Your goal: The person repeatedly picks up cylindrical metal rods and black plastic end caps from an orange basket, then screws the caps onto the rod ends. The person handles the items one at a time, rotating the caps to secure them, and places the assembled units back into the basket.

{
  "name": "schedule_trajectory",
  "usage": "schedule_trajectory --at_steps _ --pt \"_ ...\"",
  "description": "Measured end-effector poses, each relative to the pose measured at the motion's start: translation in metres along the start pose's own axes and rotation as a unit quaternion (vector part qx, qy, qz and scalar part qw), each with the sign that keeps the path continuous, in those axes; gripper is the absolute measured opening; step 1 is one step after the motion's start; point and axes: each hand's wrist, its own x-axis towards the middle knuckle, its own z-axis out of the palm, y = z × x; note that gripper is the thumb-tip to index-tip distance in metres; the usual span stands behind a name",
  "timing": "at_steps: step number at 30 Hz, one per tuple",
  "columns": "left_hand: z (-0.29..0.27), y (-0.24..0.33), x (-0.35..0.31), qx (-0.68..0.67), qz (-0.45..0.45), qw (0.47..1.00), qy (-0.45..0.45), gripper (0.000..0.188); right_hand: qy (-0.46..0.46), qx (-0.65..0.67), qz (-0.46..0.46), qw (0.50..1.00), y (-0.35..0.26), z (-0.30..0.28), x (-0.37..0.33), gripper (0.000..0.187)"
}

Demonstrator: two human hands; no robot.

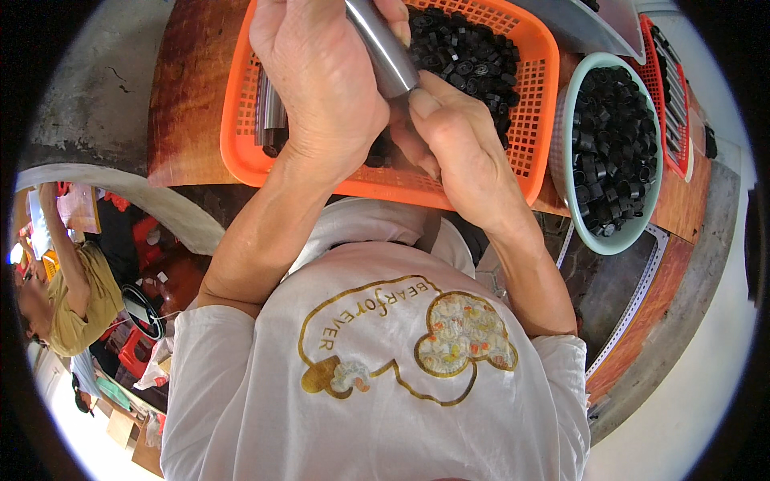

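Note:
My left hand (325, 88) is wrapped round a shiny grey metal tube (381, 48), held slanted above an orange plastic basket (539, 88). At the tube's lower end my right hand (465, 144) is closed, thumb and forefinger pressed together there. A dark sliver shows by that thumb; what it belongs to is hidden. Inside the basket lies a heap of small black plastic caps (469, 60). More metal tubes (271, 108) lie along the basket's left side, partly covered by my left hand and wrist.
To the right stands a pale green bowl (568, 152) full of small black ring-like parts (613, 152). Beyond it a red basket (682, 152) holds more tubes. A grey bin (593, 32) stands at the back. Another person (76, 297) sits at the far left.

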Motion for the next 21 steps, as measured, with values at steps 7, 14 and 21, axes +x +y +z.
schedule_trajectory --at_steps 7,14,21 --pt "0.014 0.015 -0.006 0.014 -0.058 0.998 0.033 0.036 0.009 -0.026 -0.012 1.000 0.000 0.001 0.001 0.038" --pt "0.013 0.013 -0.006 0.018 -0.095 0.993 0.061 0.041 0.029 -0.170 -0.019 0.985 0.003 0.002 0.002 0.051" --pt "-0.001 0.001 -0.006 0.208 -0.028 0.976 0.060 0.043 0.071 -0.278 -0.019 0.958 0.004 0.007 0.000 0.058"
